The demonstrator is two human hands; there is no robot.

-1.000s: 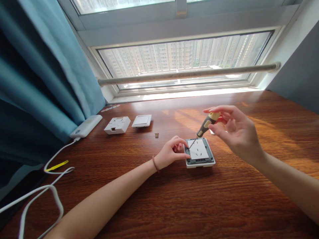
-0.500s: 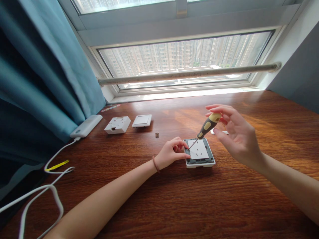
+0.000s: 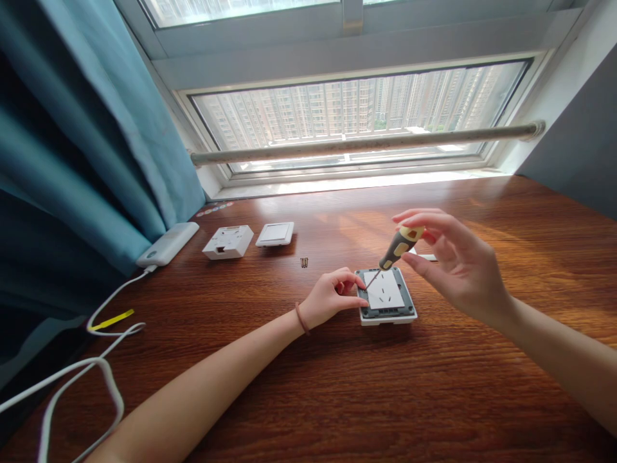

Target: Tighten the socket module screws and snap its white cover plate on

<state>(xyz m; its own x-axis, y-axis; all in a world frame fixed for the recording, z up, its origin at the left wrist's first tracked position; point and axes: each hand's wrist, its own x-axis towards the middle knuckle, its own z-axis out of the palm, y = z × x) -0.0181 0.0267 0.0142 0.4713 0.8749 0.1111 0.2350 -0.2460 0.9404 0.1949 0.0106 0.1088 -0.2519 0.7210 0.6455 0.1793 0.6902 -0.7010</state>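
A wall socket (image 3: 385,290) with a white face and grey frame lies on a white back box, slots facing up. My left hand (image 3: 335,296) grips the socket's left edge, thumb and fingers around the spot where the screwdriver tip meets it. In my right hand (image 3: 457,260) is a screwdriver (image 3: 401,246) with a yellow and dark grey handle, fingertips around the upper end. The screwdriver leans, its handle up and to the right, its tip at the left screw hole. A screw there is too small to make out.
Several small screws (image 3: 304,262) lie left of the socket. Farther back are a white switch (image 3: 275,234) and a white back box (image 3: 228,242). A white power bank (image 3: 168,244) with a cable (image 3: 108,386) sits by the blue curtain (image 3: 110,116). A white piece (image 3: 427,256) lies behind my right hand.
My right hand and the screwdriver handle have shifted slightly left and down, the handle turning a little. The tip stays at the left hole. My left hand holds its place.
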